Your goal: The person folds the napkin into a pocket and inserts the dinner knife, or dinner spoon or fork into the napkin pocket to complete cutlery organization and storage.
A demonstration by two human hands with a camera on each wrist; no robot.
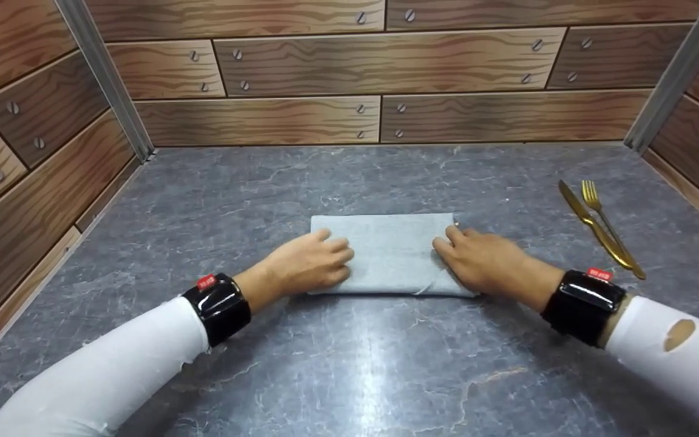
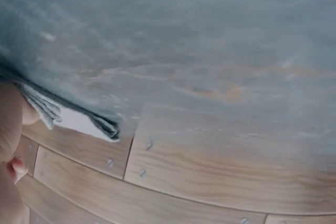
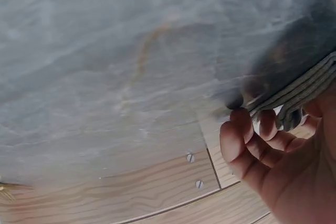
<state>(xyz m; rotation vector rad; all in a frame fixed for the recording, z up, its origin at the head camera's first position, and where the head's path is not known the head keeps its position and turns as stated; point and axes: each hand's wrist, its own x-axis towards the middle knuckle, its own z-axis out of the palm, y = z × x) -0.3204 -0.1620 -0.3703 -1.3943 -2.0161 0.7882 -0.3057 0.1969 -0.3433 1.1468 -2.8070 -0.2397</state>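
Note:
A light grey-blue folded cloth (image 1: 392,252) lies flat on the table as a rectangle, its long side running left to right. At its left end, my left hand (image 1: 304,264) grips the side with curled fingers. My right hand (image 1: 483,261) holds the opposite end, fingers bent at the edge. Several stacked layers of the cloth (image 3: 302,90) show beside the right hand's fingers in the right wrist view. Only part of the left hand (image 2: 8,129) enters the left wrist view, next to the cloth's edge (image 2: 100,124).
A gold knife (image 1: 598,230) and a gold fork (image 1: 604,212) lie touching on the right of the grey marbled table (image 1: 234,194). Wood-patterned panels (image 1: 386,67) wall the back and sides, with grey metal posts (image 1: 107,79) at the corners.

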